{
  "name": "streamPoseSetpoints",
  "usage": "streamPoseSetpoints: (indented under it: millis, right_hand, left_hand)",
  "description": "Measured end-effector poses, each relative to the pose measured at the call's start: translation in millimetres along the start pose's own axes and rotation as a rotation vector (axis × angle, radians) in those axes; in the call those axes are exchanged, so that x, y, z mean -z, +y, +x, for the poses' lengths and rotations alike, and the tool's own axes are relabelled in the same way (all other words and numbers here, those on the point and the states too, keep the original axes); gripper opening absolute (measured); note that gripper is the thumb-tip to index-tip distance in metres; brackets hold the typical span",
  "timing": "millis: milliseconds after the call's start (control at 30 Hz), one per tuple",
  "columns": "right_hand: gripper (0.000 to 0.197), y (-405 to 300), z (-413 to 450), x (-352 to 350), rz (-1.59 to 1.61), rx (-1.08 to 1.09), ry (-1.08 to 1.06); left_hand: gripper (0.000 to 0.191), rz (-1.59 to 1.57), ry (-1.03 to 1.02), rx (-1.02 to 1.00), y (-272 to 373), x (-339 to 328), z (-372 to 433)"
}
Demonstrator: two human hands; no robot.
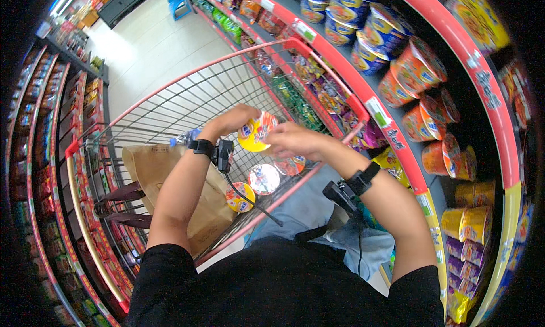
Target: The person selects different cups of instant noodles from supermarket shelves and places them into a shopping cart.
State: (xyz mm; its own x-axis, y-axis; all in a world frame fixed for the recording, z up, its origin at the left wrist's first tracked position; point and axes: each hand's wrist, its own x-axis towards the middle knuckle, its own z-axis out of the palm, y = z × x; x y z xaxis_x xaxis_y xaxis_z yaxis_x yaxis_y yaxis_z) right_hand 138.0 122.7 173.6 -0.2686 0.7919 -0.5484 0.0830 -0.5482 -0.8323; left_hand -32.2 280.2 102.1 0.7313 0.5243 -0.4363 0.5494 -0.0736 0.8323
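An instant noodle cup (251,137) with a yellow and orange lid is held over the shopping cart's wire basket (183,97). My left hand (236,118) grips it from the upper left side. Against its right edge are the fingers of my right hand (291,140), slightly blurred. Below, inside the cart, stand a cup with a whitish lid (263,179), a yellow-lidded cup (240,197) and a reddish cup (290,164) partly covered by my right hand. A brown paper bag (204,212) with dark handles leans in the cart, left of these cups.
A clear bottle with a blue cap (184,138) lies behind my left wrist. Along the right runs a shelf with a red edge (340,67), bearing blue cups (372,46) and orange cups (398,88) of noodles. A blue stool (179,3) stands up the aisle. More stocked shelves (42,156) line the left.
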Motion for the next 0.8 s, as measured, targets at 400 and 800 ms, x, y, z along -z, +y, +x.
streamPoseSetpoints:
  millis: [400,800]
  right_hand:
    - [0.043,15,101,-80,-0.407,-0.274,-0.341]
    - [0.045,-31,-76,25,-0.293,0.321,-0.026]
  left_hand:
    - [0.041,0.31,-0.111,0.458,-90,18,-53]
    - [0.054,0.048,-0.138,0.417,-95,5,-49]
